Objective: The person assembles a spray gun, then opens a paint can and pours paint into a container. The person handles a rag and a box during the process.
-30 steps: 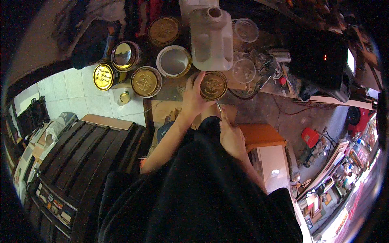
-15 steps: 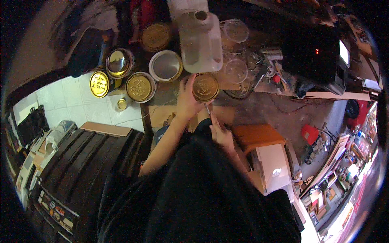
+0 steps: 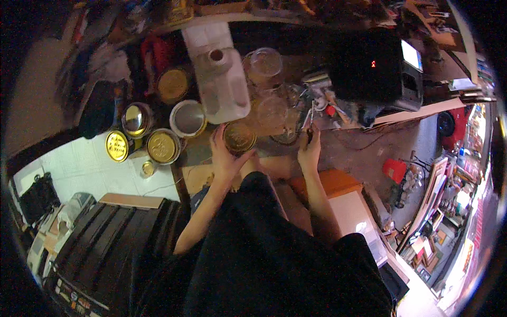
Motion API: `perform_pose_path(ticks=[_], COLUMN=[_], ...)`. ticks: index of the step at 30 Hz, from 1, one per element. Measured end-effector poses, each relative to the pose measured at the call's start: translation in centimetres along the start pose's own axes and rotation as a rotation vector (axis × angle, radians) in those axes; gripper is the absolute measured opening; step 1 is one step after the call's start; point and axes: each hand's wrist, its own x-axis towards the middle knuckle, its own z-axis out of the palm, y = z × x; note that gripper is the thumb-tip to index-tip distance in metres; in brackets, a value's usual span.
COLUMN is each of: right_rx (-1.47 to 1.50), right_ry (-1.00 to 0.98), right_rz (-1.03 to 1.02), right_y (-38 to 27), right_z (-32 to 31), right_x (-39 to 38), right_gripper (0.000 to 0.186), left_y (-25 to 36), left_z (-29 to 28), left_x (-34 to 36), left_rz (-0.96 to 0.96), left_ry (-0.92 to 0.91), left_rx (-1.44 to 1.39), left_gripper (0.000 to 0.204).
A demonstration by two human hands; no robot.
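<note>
My left hand [image 3: 224,160] is wrapped round the side of a can with a gold lid [image 3: 240,138], near the front edge of the workbench. In my right hand [image 3: 309,149] is a slim metal tool [image 3: 311,117], dark at the grip, held upright to the right of the can and apart from it; its exact kind is unclear. Beyond the gripped can stands a translucent plastic jug [image 3: 224,87] with an open mouth. Left of it are an open can [image 3: 188,118], another gold-lidded can [image 3: 163,146] and a can with a shiny metal top [image 3: 137,119].
Clear plastic tubs [image 3: 265,62] stand behind, beside a heap of small tools [image 3: 319,100]. A black appliance [image 3: 367,71] with a red display fills the back right. At the left are a yellow lid with handwriting [image 3: 116,146] and a small jar [image 3: 148,169]. An orange-topped piece [image 3: 327,186] lies right.
My right hand has drawn the metal tool away from the can's near edge, out to the right and farther back. My left hand stays on the can. The whole view has shifted.
</note>
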Motion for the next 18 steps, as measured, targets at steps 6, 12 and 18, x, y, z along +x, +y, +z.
perform_pose_path(ticks=[6, 12, 18], right_rx=[0.015, -0.176, -0.146], right_ry=[0.192, 0.086, 0.098], right_rz=[0.182, 0.096, -0.053], right_y=[5.5, 9.0, 12.5], right_z=[0.2, 0.5, 2.7], right_x=[3.8, 8.2, 12.9], right_gripper=[0.051, 0.054, 0.081], left_y=[0.4, -0.9, -0.6], left_z=[1.9, 2.4, 1.8], left_x=[-0.7, -1.0, -0.8], left_rz=[-0.003, 0.009, 0.007], left_ry=[0.101, 0.089, 0.08], left_rx=[0.007, -0.118, -0.088], left_gripper=[0.11, 0.111, 0.111])
